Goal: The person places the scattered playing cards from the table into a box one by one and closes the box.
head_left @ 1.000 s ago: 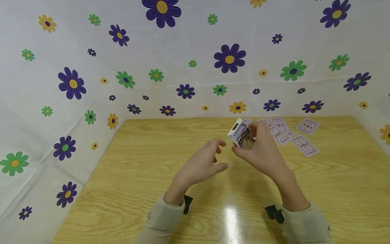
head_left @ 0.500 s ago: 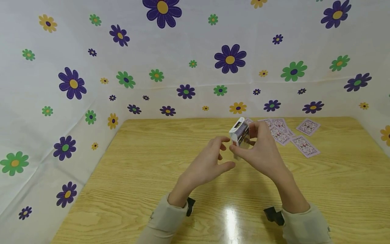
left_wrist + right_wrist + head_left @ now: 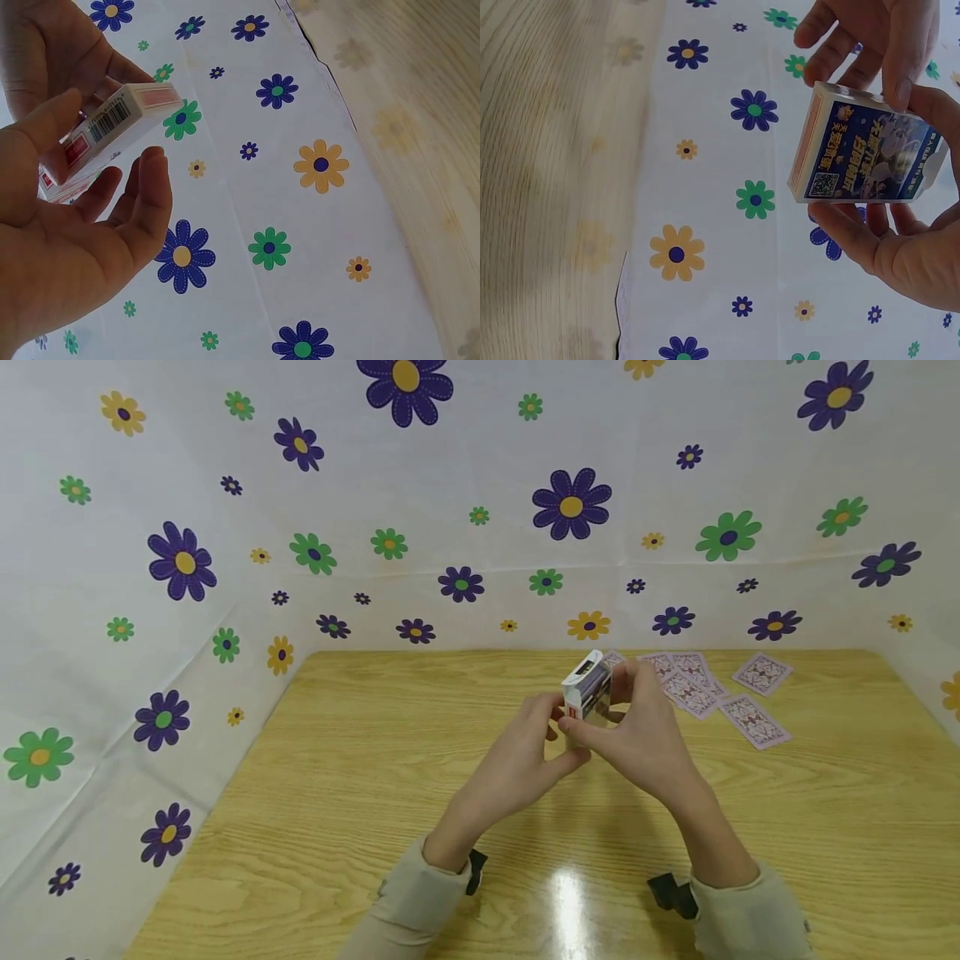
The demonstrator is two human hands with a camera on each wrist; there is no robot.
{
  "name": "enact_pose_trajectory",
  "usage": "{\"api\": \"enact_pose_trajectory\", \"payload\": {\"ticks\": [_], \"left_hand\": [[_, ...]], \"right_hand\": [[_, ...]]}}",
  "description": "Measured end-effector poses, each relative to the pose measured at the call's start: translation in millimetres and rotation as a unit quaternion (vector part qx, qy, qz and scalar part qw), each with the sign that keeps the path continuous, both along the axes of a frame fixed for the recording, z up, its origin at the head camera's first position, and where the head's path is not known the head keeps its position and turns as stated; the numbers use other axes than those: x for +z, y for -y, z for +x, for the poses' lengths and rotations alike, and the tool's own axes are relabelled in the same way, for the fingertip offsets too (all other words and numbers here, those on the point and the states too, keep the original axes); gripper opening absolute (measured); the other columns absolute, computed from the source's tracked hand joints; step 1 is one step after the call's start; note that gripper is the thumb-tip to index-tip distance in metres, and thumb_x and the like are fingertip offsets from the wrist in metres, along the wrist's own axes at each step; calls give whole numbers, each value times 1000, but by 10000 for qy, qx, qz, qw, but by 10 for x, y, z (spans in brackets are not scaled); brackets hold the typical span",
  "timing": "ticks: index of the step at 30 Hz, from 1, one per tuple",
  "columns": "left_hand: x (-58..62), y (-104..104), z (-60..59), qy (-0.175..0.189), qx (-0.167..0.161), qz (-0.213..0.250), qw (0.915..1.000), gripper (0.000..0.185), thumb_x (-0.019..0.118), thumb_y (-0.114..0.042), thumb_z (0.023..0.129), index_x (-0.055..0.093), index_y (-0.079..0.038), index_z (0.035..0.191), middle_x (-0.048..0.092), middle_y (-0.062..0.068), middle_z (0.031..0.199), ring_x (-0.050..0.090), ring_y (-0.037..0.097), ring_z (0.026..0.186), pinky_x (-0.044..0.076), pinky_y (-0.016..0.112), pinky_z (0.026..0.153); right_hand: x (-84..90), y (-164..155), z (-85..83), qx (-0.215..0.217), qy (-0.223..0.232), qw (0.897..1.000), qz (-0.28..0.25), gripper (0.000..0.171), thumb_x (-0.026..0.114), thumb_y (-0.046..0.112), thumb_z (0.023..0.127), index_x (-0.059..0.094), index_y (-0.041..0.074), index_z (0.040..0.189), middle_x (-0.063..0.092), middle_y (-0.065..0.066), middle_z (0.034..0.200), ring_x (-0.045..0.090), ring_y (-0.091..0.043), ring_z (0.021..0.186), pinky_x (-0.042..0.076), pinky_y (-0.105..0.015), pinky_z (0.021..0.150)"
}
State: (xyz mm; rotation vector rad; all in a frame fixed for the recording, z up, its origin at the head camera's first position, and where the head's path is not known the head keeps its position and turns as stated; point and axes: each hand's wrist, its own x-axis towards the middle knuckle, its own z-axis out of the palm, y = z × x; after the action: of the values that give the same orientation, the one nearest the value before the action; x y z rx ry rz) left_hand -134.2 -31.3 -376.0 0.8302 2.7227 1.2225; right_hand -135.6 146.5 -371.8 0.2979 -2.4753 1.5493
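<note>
My right hand (image 3: 641, 739) holds a playing card box (image 3: 587, 692) tilted above the table. Thumb and fingers grip opposite edges of it, as the right wrist view shows. The box (image 3: 866, 154) has a dark blue printed face with gold lettering and a QR code. A barcode and red print mark its narrow white side (image 3: 109, 124) in the left wrist view. Close at its left is my left hand (image 3: 513, 760), whose thumb overlaps the box's edge while its fingers stay loosely bent beside it. In the head view, a white flap stands up at the top end.
Several pink-patterned playing cards (image 3: 753, 720) lie face down at the table's back right, some overlapping, partly hidden by the right hand. The wooden table (image 3: 337, 777) meets a white flower-print cloth (image 3: 420, 468) at the back and left side.
The card box has turned more upright in my right hand. My left hand has moved right, up against the box. The cards on the table have not moved.
</note>
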Motion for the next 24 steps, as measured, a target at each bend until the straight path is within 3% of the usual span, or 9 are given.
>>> {"api": "enact_pose_trajectory", "payload": {"ticks": [7,11,18,24], "left_hand": [[-11,-6,-15,-377,92,191,9991,34,63,-20,98,53,-6,128,57,7,122,56,20,105,51,32,87],[-9,-11,-25,-388,106,335,9986,29,61,-17,99,55,-5,126,61,5,115,59,18,102,53,34,87],[7,38,-51,-600,295,763,9948,39,58,-8,100,50,-1,138,66,10,112,64,17,97,55,28,84],[43,82,-66,-818,488,1106,9893,44,55,-3,100,42,-1,142,70,16,110,68,22,92,56,30,80]], "right_hand": [[7,10,-1,74,287,9994,-203,72,85,27,79,36,0,125,49,-17,111,51,-27,101,55,-44,88],[4,-10,-15,216,460,9981,-341,73,81,30,84,34,-2,129,47,-19,117,51,-29,107,54,-45,92],[-21,-98,-40,660,413,9934,-846,41,63,16,98,38,-3,125,46,-18,121,55,-30,106,54,-35,84],[-18,-129,-66,985,735,9820,-1433,48,56,10,101,36,-3,143,47,-18,112,59,-26,99,59,-34,82]]}}
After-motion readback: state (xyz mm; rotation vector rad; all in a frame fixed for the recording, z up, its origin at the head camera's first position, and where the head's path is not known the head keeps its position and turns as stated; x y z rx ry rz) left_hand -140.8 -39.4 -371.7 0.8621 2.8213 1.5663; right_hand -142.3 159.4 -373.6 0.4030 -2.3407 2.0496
